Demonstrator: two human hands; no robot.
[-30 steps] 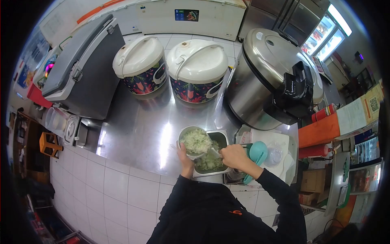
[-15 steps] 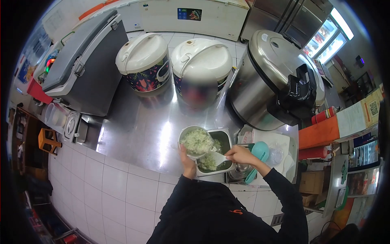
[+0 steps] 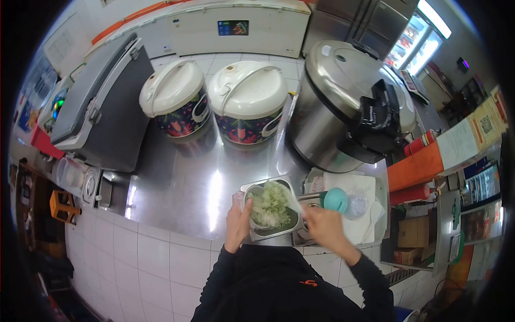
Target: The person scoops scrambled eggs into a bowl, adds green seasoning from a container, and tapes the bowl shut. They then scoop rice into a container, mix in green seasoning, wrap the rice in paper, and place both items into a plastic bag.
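My left hand (image 3: pixel 237 222) is closed on the side of a bowl (image 3: pixel 250 203), which is tipped over a steel pan (image 3: pixel 276 232). Pale green and white chopped food (image 3: pixel 271 203), blurred by motion, spills from the bowl into the pan. My right hand (image 3: pixel 326 229), also smeared, grips a white paddle (image 3: pixel 294 203) at the pan's right side. Much of the bowl is covered by the food, and its far edge is hard to make out.
Two flowered rice cookers (image 3: pixel 249 115) and a large steel cooker (image 3: pixel 335 112) stand behind the pan. A grey cooler box (image 3: pixel 107 112) is at the left. To the right lie a teal ladle (image 3: pixel 336 199) and a white cloth (image 3: pixel 360 185) on a tray.
The bowl has tipped to the right and its food is now falling into the pan. My right hand has moved slightly right and down with the paddle. The view has shifted.
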